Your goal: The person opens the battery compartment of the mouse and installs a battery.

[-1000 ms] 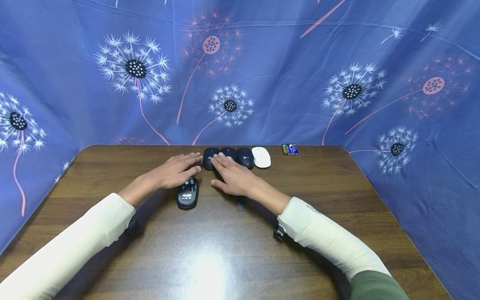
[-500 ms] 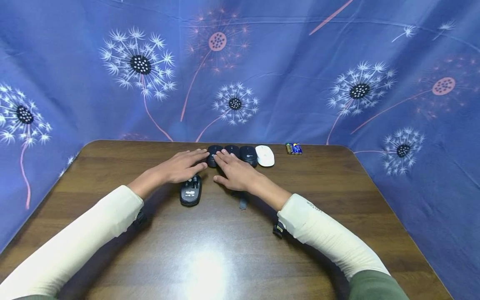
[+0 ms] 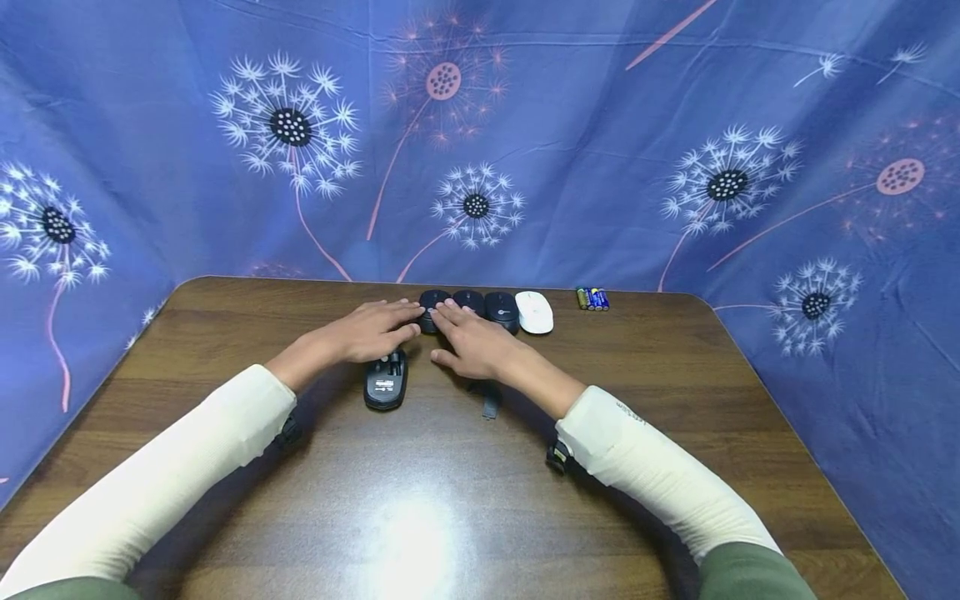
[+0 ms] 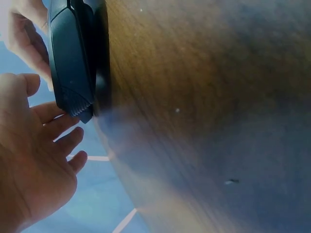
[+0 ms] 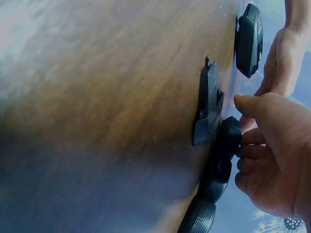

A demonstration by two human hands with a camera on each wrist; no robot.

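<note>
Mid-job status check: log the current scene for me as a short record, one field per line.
Left hand: outstretched, at the left side of the mouse row
Right hand: outstretched, over the row's left part
Row, left to right: leftmost black mouse, middle black mouse, right black mouse, white mouse
Overturned black mouse: base up, battery bay uncovered
Battery cover: loose on the table, below the right hand in the head view
Batteries: grouped right of the white mouse
Firm contact with mice: cannot tell

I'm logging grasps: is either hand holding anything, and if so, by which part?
Nothing appears to be held: the left hand and the right hand have their extended fingertips at the row's leftmost black mouse, without gripping it.
</note>
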